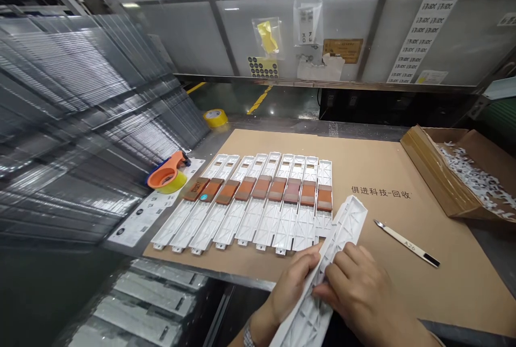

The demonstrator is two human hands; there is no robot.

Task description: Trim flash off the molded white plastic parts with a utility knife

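Left hand (296, 280) curled round edge of white ribbed strip (342, 234), seemingly steadying it; right hand (357, 285) bent-fingered against ribs, perhaps pressing. Strip tilted above cardboard sheet (387, 170).

The brown sheet (363, 161) under the parts reads "俱进科技-回收". The pen-shaped knife (406, 241) carries "A26" on its handle. Sideways letters on the clear bag (308, 18) look like "KG". Print on the label strip (420, 41) is too blurred to read.
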